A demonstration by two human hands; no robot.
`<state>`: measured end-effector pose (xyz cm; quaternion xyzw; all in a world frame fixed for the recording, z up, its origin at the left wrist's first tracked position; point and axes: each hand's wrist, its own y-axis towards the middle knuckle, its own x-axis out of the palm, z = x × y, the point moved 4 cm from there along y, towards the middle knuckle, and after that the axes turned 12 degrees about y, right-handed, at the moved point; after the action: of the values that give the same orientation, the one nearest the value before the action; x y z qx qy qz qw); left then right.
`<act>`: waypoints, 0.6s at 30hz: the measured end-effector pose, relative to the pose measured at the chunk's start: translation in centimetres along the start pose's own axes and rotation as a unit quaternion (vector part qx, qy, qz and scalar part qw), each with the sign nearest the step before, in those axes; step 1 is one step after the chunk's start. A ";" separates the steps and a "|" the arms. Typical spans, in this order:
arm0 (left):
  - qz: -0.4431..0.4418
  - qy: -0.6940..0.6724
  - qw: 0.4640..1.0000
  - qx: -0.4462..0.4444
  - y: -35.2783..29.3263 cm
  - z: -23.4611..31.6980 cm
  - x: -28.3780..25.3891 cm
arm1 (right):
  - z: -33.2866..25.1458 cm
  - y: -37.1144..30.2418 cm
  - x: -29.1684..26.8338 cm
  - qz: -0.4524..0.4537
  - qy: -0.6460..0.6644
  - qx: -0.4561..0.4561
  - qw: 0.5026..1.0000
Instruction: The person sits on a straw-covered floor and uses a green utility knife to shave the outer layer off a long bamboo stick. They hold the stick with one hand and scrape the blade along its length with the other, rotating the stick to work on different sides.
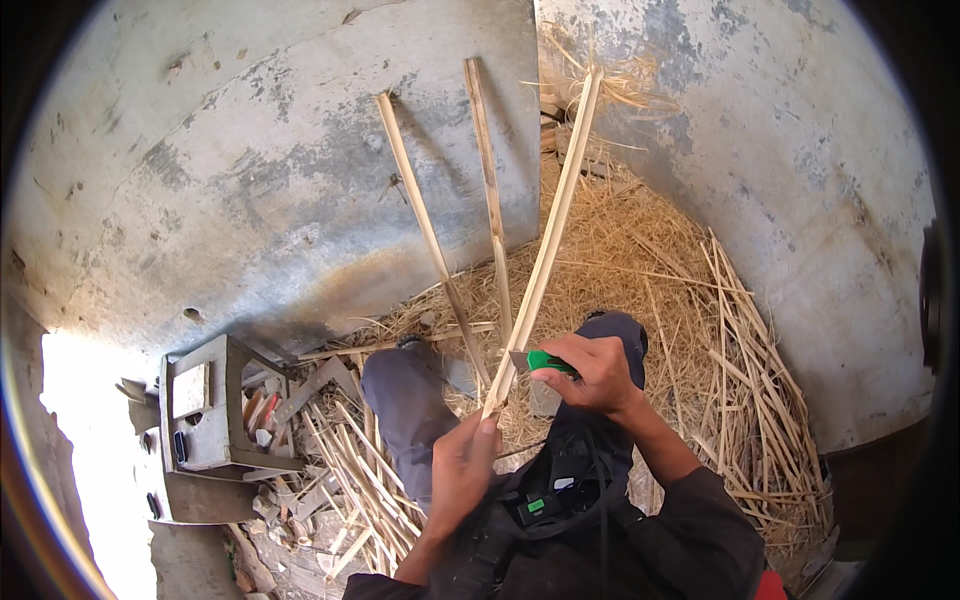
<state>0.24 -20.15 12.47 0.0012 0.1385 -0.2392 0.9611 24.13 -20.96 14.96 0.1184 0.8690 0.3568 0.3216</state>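
A long pale strip of split bamboo or wood (548, 245) slants up and away from me, its far end by the corner of the walls. My left hand (463, 460) is closed round its near end, between my knees. In my right hand (592, 372) is a green-handled utility knife (545, 362), gripped with the fingers wrapped round it. Its blade lies against the strip, a little above my left hand. Two more strips, a pale one (420, 210) and a browner one (488, 170), lean on the left wall.
Straw-like shavings (620, 230) cover the floor ahead. A heap of thin sticks (745, 400) lies along the right wall, another stick pile (365, 490) by my left leg. A worn wooden stool-like frame (205, 400) stands at left, with scraps inside. Scuffed walls (270, 170) meet ahead.
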 end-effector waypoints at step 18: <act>0.030 0.102 0.994 0.036 -0.9 0.0 0.1 | 1.7 1.3 -2.9 0.090 -0.063 0.067 0.992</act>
<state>-0.08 -21.02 12.51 0.0643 0.2266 -0.2136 0.9481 27.41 -20.33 16.33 0.2395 0.8551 0.3169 0.3332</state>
